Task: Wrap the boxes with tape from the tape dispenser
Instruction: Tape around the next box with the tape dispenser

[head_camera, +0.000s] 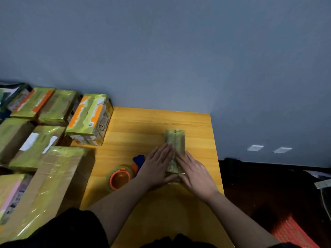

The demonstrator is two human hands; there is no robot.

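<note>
We see the small taped box (175, 140) lying lengthwise on the wooden table (152, 122), right of centre. Left hand (157, 166) flat, fingers straight, pressing its left side; right hand (194, 171) the same on the right side, both wide, gripping nothing. Tape dispenser (121, 177), orange core, sits just left of the left hand. Wrapped boxes (89, 119) are stacked far left, large carton (53, 185) near left

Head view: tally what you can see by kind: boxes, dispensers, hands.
Boxes: 8, with 7 piled left and 1 small box under the hands; far-left edge unclear
Dispenser: 1
Hands: 2, left hand, right hand
Total: 11
</note>
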